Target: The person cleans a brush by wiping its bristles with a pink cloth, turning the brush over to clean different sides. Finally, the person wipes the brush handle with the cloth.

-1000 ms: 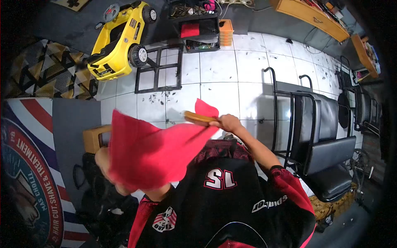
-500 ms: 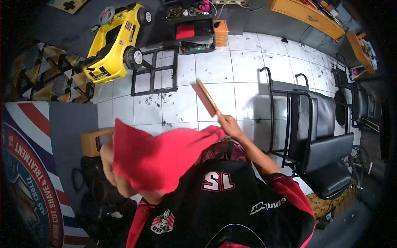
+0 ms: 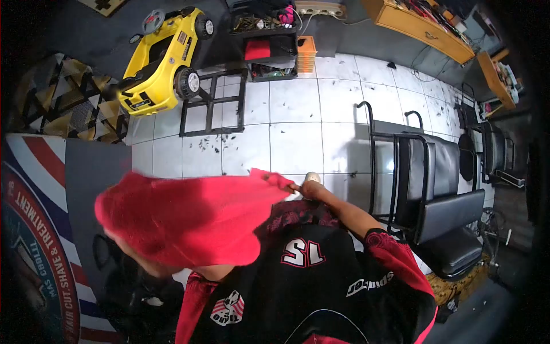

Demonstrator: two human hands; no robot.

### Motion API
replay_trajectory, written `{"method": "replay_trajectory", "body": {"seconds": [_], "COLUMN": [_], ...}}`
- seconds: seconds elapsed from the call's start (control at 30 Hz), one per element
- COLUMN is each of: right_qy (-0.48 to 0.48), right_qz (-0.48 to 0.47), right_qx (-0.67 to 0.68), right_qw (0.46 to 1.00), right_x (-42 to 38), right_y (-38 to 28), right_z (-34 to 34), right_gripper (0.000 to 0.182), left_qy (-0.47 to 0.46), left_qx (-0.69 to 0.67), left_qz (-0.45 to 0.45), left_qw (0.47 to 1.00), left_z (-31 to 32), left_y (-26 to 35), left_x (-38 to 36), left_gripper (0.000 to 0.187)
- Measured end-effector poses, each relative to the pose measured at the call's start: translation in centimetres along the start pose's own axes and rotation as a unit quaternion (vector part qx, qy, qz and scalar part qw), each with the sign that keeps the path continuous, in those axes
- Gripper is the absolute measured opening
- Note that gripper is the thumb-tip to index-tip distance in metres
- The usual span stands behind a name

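Note:
A red cloth stretches across the front of my body, its narrow end drawn toward the right. My right hand is closed on that end. The wooden-handled brush seen in this hand earlier does not show now. My left hand is hidden under the wide part of the cloth, at the far left; only some of the left forearm shows below it. Whether the left fingers grip the cloth cannot be seen. Behind the cloth is my black and red shirt.
Black waiting chairs stand to the right. A yellow toy car and a black frame are ahead on the left, near a dark shelf. Hair clippings dot the white tiles. A barber sign leans at left.
The cloth has spread out lower and further left, covering my left hand. My right hand has drawn back slightly toward my body, and the brush has gone out of sight.

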State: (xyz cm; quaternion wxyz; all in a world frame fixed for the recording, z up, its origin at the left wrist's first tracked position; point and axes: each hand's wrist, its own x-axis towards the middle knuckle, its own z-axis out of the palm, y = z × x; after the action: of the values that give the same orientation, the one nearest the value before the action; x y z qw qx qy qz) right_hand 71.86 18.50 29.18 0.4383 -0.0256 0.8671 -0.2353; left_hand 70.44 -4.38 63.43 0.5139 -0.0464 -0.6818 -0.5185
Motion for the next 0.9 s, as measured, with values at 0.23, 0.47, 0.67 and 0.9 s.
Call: {"method": "replay_trajectory", "body": {"seconds": [0.23,0.47,0.67,0.9], "right_qy": [0.032,0.089,0.065,0.001], "right_qz": [0.003,-0.243,-0.441,-0.160], "right_qx": [-0.014,0.473,0.386,-0.073], "right_qw": [0.999,0.842,0.808,0.984], "right_x": [0.0,-11.9,-10.3,0.8], "right_y": [5.8,-10.1,-13.3,-0.5], "right_z": [0.8,-10.4,-8.8,-1.4], "right_gripper": [0.058,0.057,0.042,0.077], "left_qy": [0.011,-0.104,-0.141,-0.050], "left_qx": [-0.005,-0.138,-0.141,0.032], "left_qz": [-0.048,-0.239,-0.233,0.025], "left_qw": [0.999,0.955,0.952,0.998], "left_z": [-2.6,4.1,5.2,1.8], "left_y": [-2.0,1.4,0.5,-1.7], "left_x": [0.6,0.7,1.0,1.7], "left_gripper": [0.043,0.024,0.024,0.040]}}
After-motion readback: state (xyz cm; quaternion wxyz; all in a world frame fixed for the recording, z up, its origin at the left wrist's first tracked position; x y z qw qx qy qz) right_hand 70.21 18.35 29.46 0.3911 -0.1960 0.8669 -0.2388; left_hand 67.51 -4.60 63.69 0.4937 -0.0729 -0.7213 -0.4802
